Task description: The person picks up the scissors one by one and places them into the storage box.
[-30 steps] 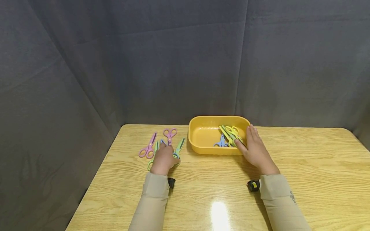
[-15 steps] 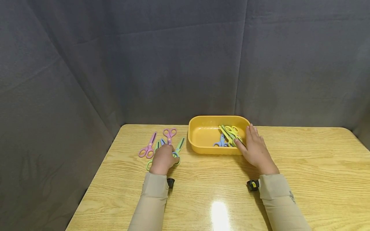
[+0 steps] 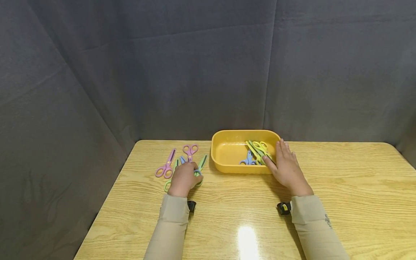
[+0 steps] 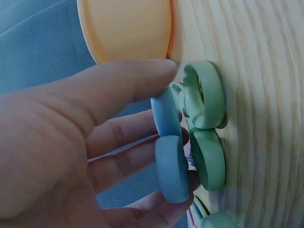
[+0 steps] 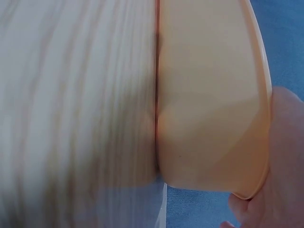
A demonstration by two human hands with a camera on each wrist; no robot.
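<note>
My left hand (image 3: 184, 177) pinches the handle loops of blue scissors (image 4: 171, 168), thumb on one side and fingers behind. Their blades are mostly hidden under the hand. Green scissors (image 3: 203, 163) lie just right of that hand, and another green pair (image 3: 167, 185) pokes out at its left. Pink scissors (image 3: 190, 148) lie beyond the fingertips, with more pink scissors (image 3: 166, 168) farther left. My right hand (image 3: 288, 169) holds the front right corner of a yellow bin (image 3: 224, 168), thumb over the rim. Inside, yellow scissors (image 3: 261, 146) and blue scissors (image 3: 248, 159) lie heaped at the right.
The wood-grain table (image 3: 227, 202) runs up to a dark grey cloth (image 3: 201, 72) at the back and left. A black wrist camera (image 3: 284, 208) sits at the right sleeve, and another black camera (image 3: 192, 206) at the left one.
The left hand has shifted slightly left and its fingers have drawn back a little over the scissors. The right hand stays at the bin's corner.
</note>
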